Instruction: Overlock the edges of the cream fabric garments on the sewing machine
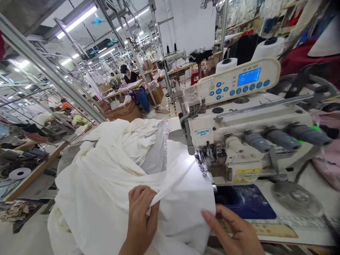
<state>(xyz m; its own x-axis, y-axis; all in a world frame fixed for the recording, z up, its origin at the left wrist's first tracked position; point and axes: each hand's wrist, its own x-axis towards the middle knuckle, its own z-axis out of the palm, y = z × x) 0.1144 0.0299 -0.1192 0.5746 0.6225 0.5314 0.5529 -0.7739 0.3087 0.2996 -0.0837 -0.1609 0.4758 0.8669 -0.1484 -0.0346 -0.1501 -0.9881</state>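
White fabric (106,184) spreads over the table and down its front, with its right edge running to the presser foot of an overlock sewing machine (209,132). My left hand (143,212) pinches a raised fold of this fabric between thumb and fingers, left of the needle area. At the lower right, my right hand (233,226) grips the fabric's edge, thumb on top and fingers around the border. The stretch between my hands lies fairly flat, and the machine's lamp lights the part by the foot.
Right of the foot are a dark blue plate (247,202) and a ruler strip (275,230). White thread cones (226,65) stand behind the machine. A cardboard box (123,111) and a co-worker (130,75) are farther back. A wooden-edged table (37,170) stands left.
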